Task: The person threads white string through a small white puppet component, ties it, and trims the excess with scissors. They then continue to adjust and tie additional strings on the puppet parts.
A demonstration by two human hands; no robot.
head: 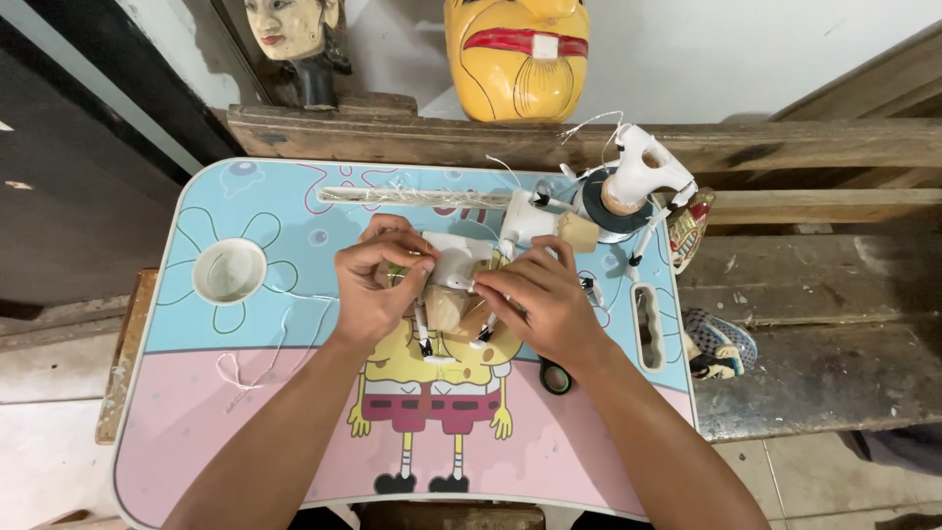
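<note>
Both hands at work over a small child's lap table [196, 432] printed with a cartoon figure: left hand [378, 285] with fingertips pinched together on the edge of a white-painted wooden puppet piece [456, 260], right hand [535, 299] with fingers curled and pressed onto the same piece from the other side. Best handled with a steady pinch, thread kept taut. Just beyond the fingers, more white puppet parts [638, 177]; below the right wrist, a tape roll [555, 377]. Open room toward the pink near edge; cup hole [229, 271] left of the knuckles.
</note>
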